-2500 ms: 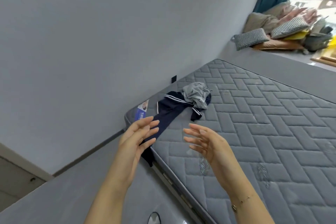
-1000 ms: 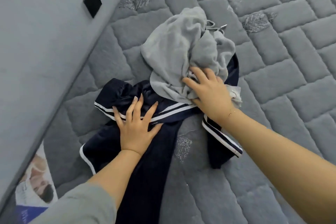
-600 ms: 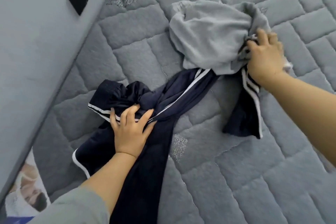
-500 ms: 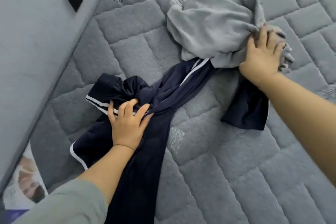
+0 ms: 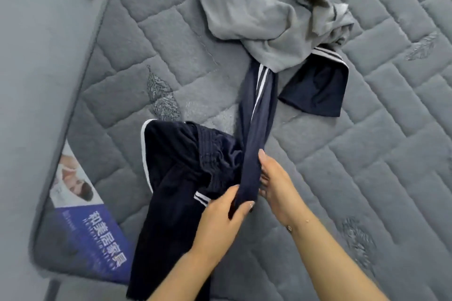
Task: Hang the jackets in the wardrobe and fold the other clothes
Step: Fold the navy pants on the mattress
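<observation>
Grey quilted mattress (image 5: 367, 154) lies under the clothes. On it, a grey top (image 5: 256, 7) sits over one end of the dark blue jacket (image 5: 181, 178). Left hand (image 5: 220, 217) pinches its twisted part; right hand (image 5: 276, 186) touches it with straight fingers.

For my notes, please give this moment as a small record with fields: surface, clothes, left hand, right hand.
surface: grey quilted mattress, beside a grey wall
clothes: navy garment with white stripes, its far end under a crumpled grey garment
left hand: grips a twisted strip of the navy garment
right hand: fingers straight, against the same strip from the other side
other: printed label at the mattress corner
</observation>
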Tool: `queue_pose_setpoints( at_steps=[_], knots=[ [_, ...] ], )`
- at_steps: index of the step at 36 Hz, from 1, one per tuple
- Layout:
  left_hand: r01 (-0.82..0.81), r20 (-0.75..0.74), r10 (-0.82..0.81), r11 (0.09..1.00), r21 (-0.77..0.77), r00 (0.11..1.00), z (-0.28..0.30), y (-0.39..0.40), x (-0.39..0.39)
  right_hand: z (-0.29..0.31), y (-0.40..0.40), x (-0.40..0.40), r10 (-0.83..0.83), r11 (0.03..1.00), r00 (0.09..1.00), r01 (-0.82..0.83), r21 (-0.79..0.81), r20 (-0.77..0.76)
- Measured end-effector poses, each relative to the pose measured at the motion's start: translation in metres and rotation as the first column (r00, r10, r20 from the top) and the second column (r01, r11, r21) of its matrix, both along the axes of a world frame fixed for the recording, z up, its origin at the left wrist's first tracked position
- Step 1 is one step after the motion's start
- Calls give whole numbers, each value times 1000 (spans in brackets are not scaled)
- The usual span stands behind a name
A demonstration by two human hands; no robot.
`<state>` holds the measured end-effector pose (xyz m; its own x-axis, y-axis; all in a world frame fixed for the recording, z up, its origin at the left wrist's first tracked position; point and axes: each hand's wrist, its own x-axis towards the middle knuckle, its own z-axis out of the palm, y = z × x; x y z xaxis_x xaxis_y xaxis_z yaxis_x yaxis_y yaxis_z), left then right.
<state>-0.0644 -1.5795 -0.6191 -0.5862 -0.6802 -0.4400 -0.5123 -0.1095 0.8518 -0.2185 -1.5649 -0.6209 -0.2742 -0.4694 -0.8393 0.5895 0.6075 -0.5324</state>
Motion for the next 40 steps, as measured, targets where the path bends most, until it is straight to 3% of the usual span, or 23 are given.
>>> queue_pose_setpoints(
  at_steps=[3, 6, 8, 13, 16, 19, 22, 24, 26, 28, 30, 32, 33, 34, 36, 38, 40],
  knots=[
    [-47, -48, 64, 956, 288, 997, 9, 37, 11, 0, 19, 7, 3, 1000, 997, -3, 10, -76],
    [-211, -34, 240, 904, 371, 970, 14, 49, 24, -1, 33, 6, -49, 999, 998, 48, -16, -41],
    [-351, 4, 368, 883, 312, 930, 16, 47, 34, 2, 45, 3, -103, 993, 993, 106, -57, 50],
    [-468, 43, 477, 873, -137, 878, 20, 24, 53, 10, 97, -11, -224, 973, 962, 230, -27, 156],
    [-409, 43, 425, 891, -197, 904, 25, 16, 44, 11, 141, -23, -368, 925, 930, 364, 111, 19],
    [-248, 64, 277, 923, -294, 959, 30, 20, 18, 11, 187, -40, -427, 882, 887, 451, 137, -175],
    [-6, 245, 108, 924, -383, 963, 27, 35, -18, 10, 232, -60, -313, 904, 859, 400, 151, -405],
    [70, 397, 65, 946, -316, 915, 24, 48, -42, 7, 262, -72, -133, 929, 803, 306, 210, -581],
    [59, 485, 24, 986, -154, 874, 20, 60, -62, 9, 288, -79, 107, 941, 665, 171, 291, -739],
    [0, 489, -20, 999, 42, 872, 15, 73, -76, 12, 306, -77, 314, 941, 434, -28, 336, -844],
    [-78, 476, -22, 979, 189, 879, 9, 88, -85, 13, 319, -63, 420, 873, 208, -359, 331, -883],
    [-180, 510, 27, 950, 255, 860, 0, 101, -90, 7, 332, -43, 513, 592, -98, -679, 434, -853],
    [-246, 532, 60, 926, 287, 845, -1, 107, -91, 3, 338, -34, 569, 419, -236, -741, 525, -788],
    [-310, 529, 87, 885, 348, 844, -4, 112, -91, -2, 343, -27, 625, 294, -316, -752, 590, -714],
    [-375, 466, 98, 746, 550, 879, -8, 120, -88, -9, 349, -20, 700, 215, -385, -690, 691, -602],
    [-361, 424, 44, 607, 708, 905, -6, 129, -85, -14, 350, -19, 684, 278, -411, -617, 736, -603],
    [-371, 432, 41, 590, 718, 901, -8, 137, -86, -19, 350, -16, 637, 363, -410, -588, 723, -653]
  ],
)
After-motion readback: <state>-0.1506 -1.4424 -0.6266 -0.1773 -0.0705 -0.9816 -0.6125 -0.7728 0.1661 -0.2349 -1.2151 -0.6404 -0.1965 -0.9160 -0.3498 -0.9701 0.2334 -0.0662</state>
